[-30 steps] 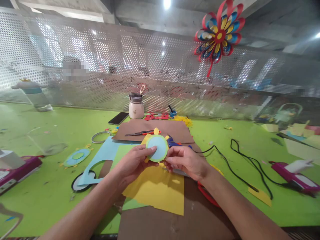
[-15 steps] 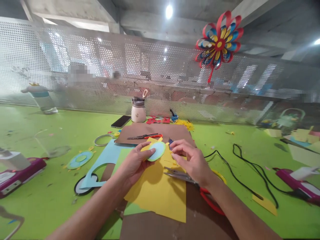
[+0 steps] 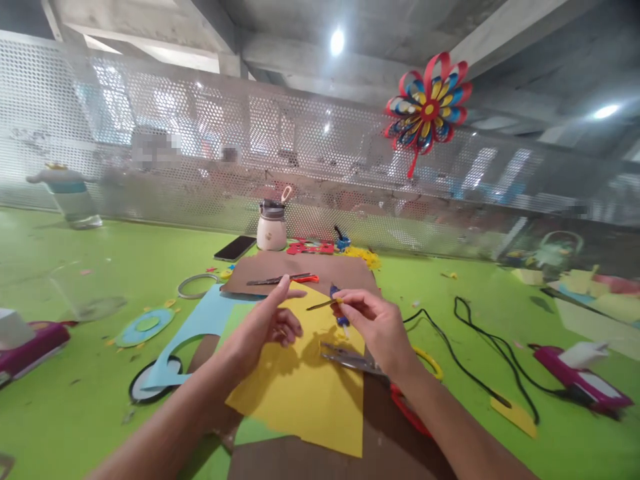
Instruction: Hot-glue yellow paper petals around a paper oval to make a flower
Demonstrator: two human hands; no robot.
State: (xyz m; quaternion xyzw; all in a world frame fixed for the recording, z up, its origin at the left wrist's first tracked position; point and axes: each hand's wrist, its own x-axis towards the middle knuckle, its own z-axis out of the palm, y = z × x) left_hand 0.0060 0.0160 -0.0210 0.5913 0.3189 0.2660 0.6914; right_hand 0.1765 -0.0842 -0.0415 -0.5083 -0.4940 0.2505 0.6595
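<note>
My left hand point(image 3: 273, 327) is open above the yellow paper point(image 3: 305, 393), thumb raised and fingers partly curled, with nothing in it. Just to its right, my right hand point(image 3: 375, 327) pinches a small paper disc point(image 3: 320, 305) by a yellow tab, the disc turned nearly edge-on so that its face is hidden. A blue pen-like tool point(image 3: 343, 321) shows behind the right fingertips. Open scissors point(image 3: 353, 361) with red and yellow handles lie on the yellow paper, partly under my right wrist.
Brown cardboard point(image 3: 300, 460) lies underneath. To the left are a cut blue sheet point(image 3: 203, 327), a tape roll point(image 3: 197, 286) and a blue paper ring point(image 3: 146, 327). A phone point(image 3: 235, 248) and bottle point(image 3: 271, 227) stand behind; a black cable point(image 3: 480, 373) runs right. A paper flower point(image 3: 429, 110) hangs above.
My left hand has let go of the pale blue disc and opened. My right hand now has the disc, turned edge-on. The view has shifted slightly.
</note>
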